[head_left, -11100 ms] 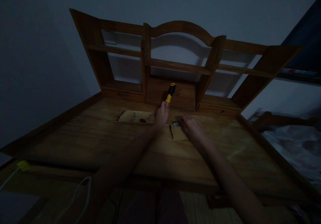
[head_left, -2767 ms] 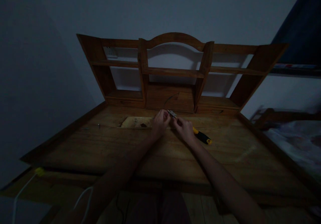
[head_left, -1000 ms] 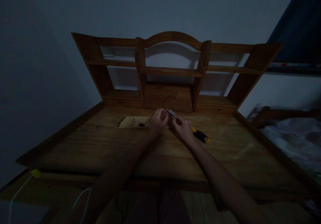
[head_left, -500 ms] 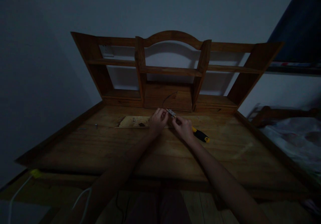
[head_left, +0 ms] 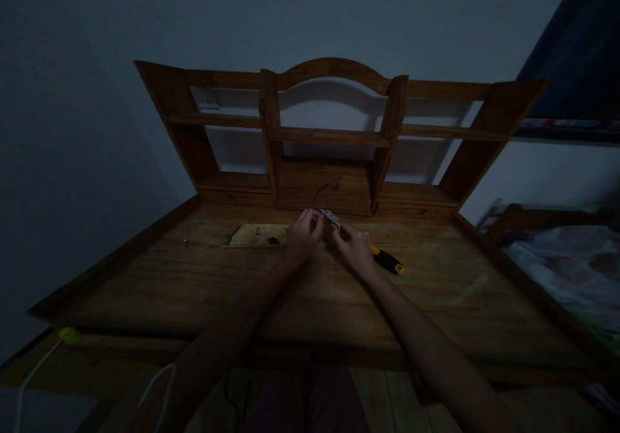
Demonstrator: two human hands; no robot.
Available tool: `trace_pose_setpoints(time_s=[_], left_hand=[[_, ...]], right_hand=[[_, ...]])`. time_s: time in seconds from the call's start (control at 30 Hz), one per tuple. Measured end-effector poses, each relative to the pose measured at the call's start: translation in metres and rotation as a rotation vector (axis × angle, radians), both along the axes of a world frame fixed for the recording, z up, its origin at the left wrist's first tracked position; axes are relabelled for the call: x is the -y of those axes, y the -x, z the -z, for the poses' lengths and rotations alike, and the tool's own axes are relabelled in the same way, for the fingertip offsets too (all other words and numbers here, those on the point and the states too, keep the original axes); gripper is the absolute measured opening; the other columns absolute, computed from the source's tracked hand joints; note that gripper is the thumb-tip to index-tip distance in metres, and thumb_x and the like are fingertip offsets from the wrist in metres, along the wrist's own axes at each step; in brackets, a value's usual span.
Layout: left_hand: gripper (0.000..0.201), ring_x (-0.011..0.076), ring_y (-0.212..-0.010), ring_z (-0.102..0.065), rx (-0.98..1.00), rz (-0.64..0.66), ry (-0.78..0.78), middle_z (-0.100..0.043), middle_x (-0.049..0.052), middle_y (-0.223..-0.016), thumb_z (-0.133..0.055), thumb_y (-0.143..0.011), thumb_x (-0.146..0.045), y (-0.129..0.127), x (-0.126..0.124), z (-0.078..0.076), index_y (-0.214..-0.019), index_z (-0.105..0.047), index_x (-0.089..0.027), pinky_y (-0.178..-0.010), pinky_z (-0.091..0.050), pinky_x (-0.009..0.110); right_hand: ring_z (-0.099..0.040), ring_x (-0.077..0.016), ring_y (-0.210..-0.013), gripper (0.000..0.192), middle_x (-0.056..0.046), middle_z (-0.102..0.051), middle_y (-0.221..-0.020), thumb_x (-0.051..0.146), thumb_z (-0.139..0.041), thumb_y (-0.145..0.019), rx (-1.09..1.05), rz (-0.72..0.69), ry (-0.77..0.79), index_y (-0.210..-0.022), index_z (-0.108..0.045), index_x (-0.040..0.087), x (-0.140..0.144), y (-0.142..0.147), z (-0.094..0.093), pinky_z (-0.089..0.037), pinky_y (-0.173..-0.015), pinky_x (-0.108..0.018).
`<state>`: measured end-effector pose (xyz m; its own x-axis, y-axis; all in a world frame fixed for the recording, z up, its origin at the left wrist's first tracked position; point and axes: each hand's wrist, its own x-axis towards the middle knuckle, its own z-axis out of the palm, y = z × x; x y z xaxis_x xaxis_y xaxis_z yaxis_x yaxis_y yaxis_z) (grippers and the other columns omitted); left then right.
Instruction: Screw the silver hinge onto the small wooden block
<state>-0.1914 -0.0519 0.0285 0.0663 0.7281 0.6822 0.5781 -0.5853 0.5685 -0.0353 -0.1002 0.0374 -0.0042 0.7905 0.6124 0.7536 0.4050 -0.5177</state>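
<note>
A wide wooden desk fills the dim view, its surface bordered by raised rails on the left and right edges. At the far edge of the desk stands a wooden hutch with an arched middle and open shelves. In front of the hutch's middle block, a paler recessed patch is let into the wood.

Just right of that patch, both hands meet over a small metal hinge, a pale, flat plate tilted up off the desk. The left hand has its fingers pinched together on the hinge's left end; the right hand is pinched on its right end. Just behind the right hand lies a screwdriver with a yellow and black handle. Left of the patch, well apart, a small screw lies on the desk.

Broad bare wood lies between the hands and the desk's near edge.
</note>
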Motion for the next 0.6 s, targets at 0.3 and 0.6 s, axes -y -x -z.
trace_pose_setpoints(time_s=[0.3, 0.6], left_hand=[[0.016, 0.0152, -0.077, -0.059, -0.016, 0.023, 0.015, -0.062, 0.002, -0.087, -0.049, -0.098, -0.033, -0.0002, 0.0023, -0.0010, -0.092, -0.059, -0.022, -0.071, -0.045, 0.026], [0.018, 0.0155, -0.080, -0.060, -0.024, 0.048, 0.006, -0.063, 0.003, -0.092, -0.044, -0.100, -0.029, 0.0004, 0.0013, -0.0009, -0.091, -0.058, -0.022, -0.072, -0.045, 0.026]], right_hand=[[-0.072, -0.0200, -0.076, 0.026, -0.006, -0.078, -0.088, 0.032, -0.052, -0.095, -0.009, -0.019, -0.030, -0.096, -0.075, 0.020, -0.0011, -0.0011, 0.0019, -0.048, -0.071, -0.026], [-0.072, -0.0200, -0.075, 0.027, -0.005, -0.077, -0.086, 0.035, -0.051, -0.096, 0.002, -0.022, -0.010, -0.096, -0.074, 0.021, -0.0009, -0.0025, 0.0027, -0.048, -0.071, -0.026]])
